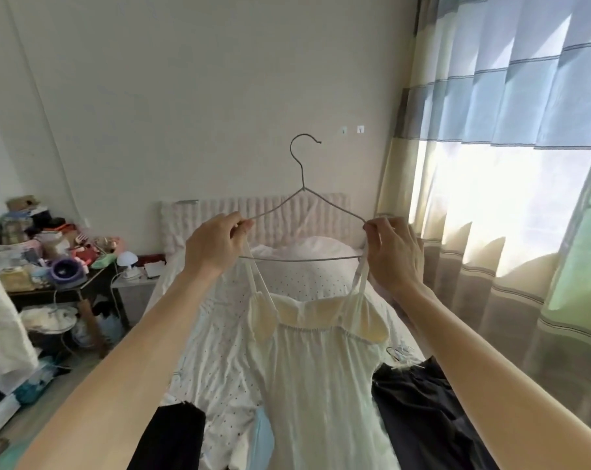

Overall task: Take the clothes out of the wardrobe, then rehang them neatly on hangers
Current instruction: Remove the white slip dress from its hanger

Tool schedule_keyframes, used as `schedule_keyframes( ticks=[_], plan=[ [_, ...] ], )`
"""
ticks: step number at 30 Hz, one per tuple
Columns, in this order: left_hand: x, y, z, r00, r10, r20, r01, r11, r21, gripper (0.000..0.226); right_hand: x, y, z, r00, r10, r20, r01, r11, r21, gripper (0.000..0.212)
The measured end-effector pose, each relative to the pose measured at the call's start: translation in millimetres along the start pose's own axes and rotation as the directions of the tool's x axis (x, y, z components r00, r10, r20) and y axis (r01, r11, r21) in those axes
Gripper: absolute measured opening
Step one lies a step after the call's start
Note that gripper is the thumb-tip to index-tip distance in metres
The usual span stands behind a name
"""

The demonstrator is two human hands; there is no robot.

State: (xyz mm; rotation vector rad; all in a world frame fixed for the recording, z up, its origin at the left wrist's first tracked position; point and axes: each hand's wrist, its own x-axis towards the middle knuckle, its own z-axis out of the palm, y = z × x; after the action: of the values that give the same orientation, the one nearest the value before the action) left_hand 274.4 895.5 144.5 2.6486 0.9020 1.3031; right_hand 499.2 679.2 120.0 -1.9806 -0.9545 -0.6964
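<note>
Item: pale cream slip dress of soft gathered cloth with thin straps [314, 368], centre of frame, hanging from a thin grey wire hanger [303, 189] held up over a bed with a white dotted sheet [219, 334]. Hold: the left hand [216, 245] pinches the hanger's left shoulder end together with the strap there, and the right hand [394, 252] pinches the right end likewise, fingers curled on wire and strap. Handling, as judged: light and limp, its narrow straps apt to slide off the smooth sloping wire, so best taken at the strap tops or by the hanger's neck under the hook, kept level.
</note>
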Motion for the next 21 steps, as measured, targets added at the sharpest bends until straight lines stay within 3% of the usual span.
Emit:
schedule_keyframes(
  ticks=[3,9,15,21],
  plan=[
    [6.5,-18.8,29.2,0.998,-0.035,0.051,0.036,0.999,-0.02,0.035,5.4,8.5,37.2,0.999,0.038,0.027,-0.037,0.999,-0.016,0.023],
    [-52.8,-61.7,129.7,0.922,-0.192,0.337,0.212,0.977,-0.022,0.032,-54.8,74.3,126.4,0.954,0.135,0.268,-0.111,0.989,-0.102,0.026],
    [-121.2,-78.7,226.7,0.712,-0.319,0.626,0.354,0.933,0.073,0.034,-131.7,152.7,203.8,0.839,0.286,0.463,-0.24,0.958,-0.157,0.024],
    [-173.1,-92.5,314.1,0.449,-0.381,0.808,0.384,0.899,0.211,0.047,-190.4,224.3,256.8,0.708,0.352,0.613,-0.223,0.934,-0.278,0.027]
  ],
)
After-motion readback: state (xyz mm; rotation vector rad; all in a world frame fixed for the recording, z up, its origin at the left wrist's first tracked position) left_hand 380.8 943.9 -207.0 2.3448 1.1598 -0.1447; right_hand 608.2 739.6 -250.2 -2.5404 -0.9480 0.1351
